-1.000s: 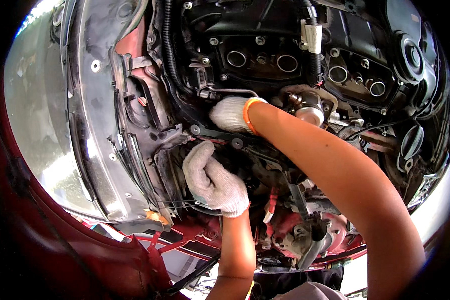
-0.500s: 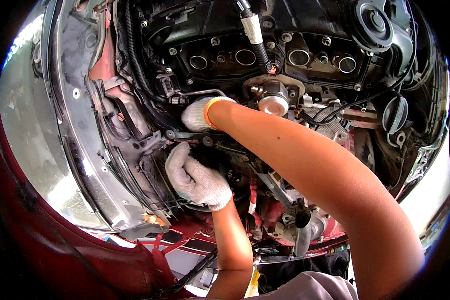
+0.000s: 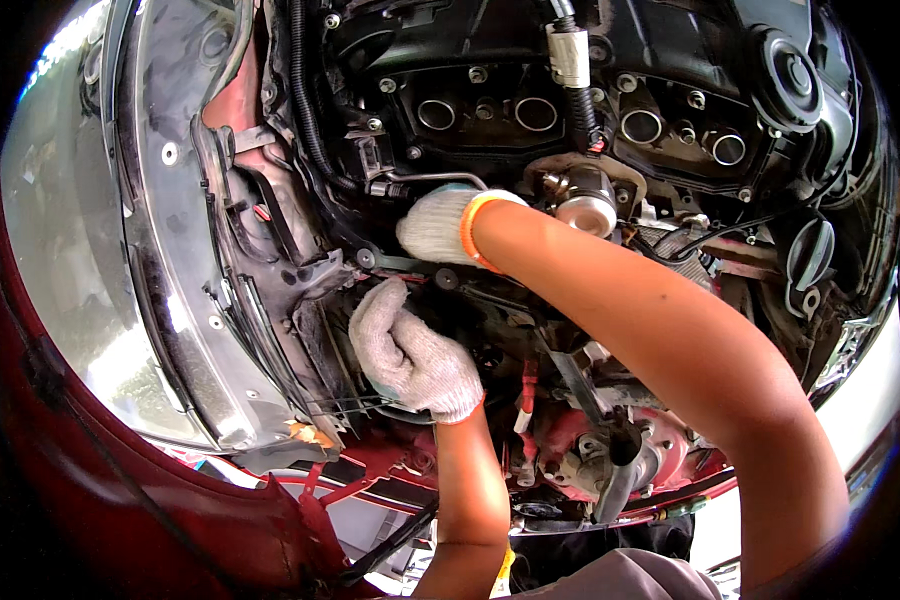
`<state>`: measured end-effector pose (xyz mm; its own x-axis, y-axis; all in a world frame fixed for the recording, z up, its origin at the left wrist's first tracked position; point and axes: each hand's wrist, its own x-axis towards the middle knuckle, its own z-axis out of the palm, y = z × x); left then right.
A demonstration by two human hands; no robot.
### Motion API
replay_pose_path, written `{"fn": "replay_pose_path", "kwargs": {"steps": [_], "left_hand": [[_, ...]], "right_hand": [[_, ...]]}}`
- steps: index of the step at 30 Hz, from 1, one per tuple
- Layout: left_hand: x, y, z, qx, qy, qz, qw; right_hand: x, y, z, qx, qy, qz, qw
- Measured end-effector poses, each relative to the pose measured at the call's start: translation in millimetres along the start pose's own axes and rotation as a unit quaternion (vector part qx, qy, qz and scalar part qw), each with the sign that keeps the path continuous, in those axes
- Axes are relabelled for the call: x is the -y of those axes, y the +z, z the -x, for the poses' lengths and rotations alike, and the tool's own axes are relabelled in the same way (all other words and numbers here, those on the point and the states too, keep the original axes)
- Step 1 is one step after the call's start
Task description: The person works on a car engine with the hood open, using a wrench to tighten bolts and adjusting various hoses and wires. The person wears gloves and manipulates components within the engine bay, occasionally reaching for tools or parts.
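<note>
My left hand [image 3: 415,360], in a pale knit glove with orange cuff, is low in the engine bay, its fingers curled beside thin black cables [image 3: 335,405]; what they grip is hidden. Above it my right hand [image 3: 435,225], gloved alike, reaches down between a black bracket with round bolts [image 3: 366,259] and a bent metal pipe [image 3: 450,176]; its fingertips are out of sight. Just right of it is a round silver housing [image 3: 585,216], below a black cover with several round openings [image 3: 642,126].
A grey panel [image 3: 170,220] and windscreen [image 3: 65,250] line the left side, with a red body panel [image 3: 100,460] at lower left. A ribbed hose [image 3: 310,120] runs along the upper bay. A round black cap [image 3: 795,70] sits upper right. A red mechanical part [image 3: 660,450] lies lower right.
The whole view shifted left and then partly back as the camera moved. Both hands stay in nearly the same spots on the engine, with only slight movement.
</note>
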<state>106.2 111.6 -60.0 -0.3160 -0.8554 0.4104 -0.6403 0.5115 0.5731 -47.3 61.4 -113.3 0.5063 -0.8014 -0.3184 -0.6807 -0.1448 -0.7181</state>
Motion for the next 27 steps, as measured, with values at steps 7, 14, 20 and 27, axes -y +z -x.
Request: {"fn": "replay_pose_path", "kwargs": {"steps": [7,14,20,27], "left_hand": [[-2.1,-4.7,-0.3,0.004,-0.026,0.018,0.999],[-26.7,-19.6,-43.8,0.108,-0.04,0.073,0.991],[-40.5,-6.7,-81.3,0.29,0.173,-0.203,0.919],[-36.7,1.9,-81.1,0.292,0.178,-0.284,0.896]], "right_hand": [[20.6,-10.2,44.0,-0.112,0.004,0.052,0.992],[18.8,-11.2,51.6,-0.201,0.139,-0.179,0.953],[-2.2,-27.5,59.3,-0.137,0.072,-0.17,0.973],[-4.1,-41.8,76.9,-0.169,0.124,-0.464,0.861]]}}
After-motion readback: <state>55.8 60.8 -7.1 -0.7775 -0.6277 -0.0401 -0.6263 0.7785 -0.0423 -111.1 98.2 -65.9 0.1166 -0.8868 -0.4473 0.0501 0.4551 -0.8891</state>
